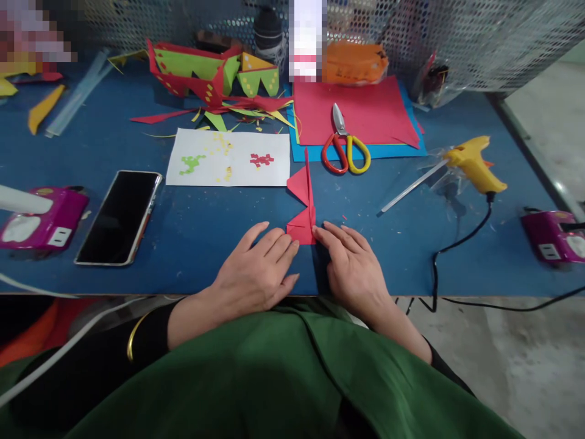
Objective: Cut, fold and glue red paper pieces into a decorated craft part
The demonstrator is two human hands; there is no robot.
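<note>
Red folded paper (301, 235) touches the left hand (251, 271) and right hand (355, 268), fingers (283, 247) loosely spread.

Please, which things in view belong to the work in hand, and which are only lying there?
Work:
folded red paper, touched by the left hand and right hand
probably scissors, red sheet
perhaps glue gun, white card

Seemingly just lying there:
phone
orange packet
</note>
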